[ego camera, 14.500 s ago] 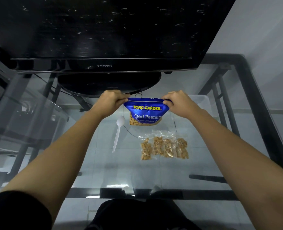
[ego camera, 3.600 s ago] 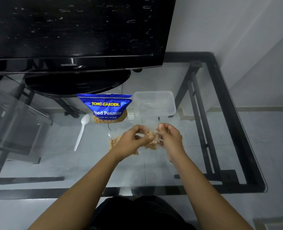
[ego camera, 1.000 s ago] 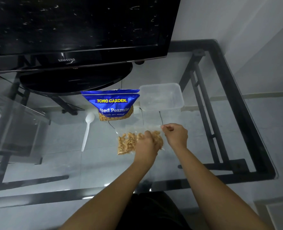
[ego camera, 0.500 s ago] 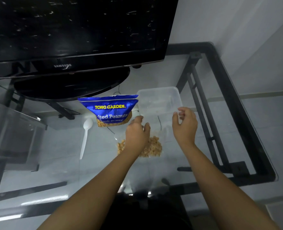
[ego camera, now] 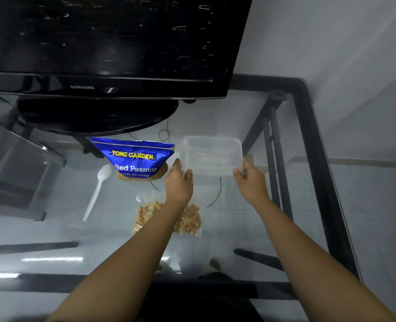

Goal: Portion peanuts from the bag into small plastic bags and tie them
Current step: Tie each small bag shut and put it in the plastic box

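Clear plastic container [ego camera: 212, 155] now sits between your hands: left hand [ego camera: 179, 182] and right hand [ego camera: 250, 180] have left the filled small bags [ego camera: 187, 220] and grip its near corners, likely to pack them.

**Forearm Masking Peanut Bags on Glass Table**

The left forearm is covering the middle of the small bags of peanuts [ego camera: 187, 220] lying below the left hand [ego camera: 178, 184], leaving their count unclear. The television [ego camera: 104, 43] beyond both hands is running off the top and left edges. Small print under "Peanuts" on the blue bag [ego camera: 134, 159], beside the left hand, is blurring beyond reading.
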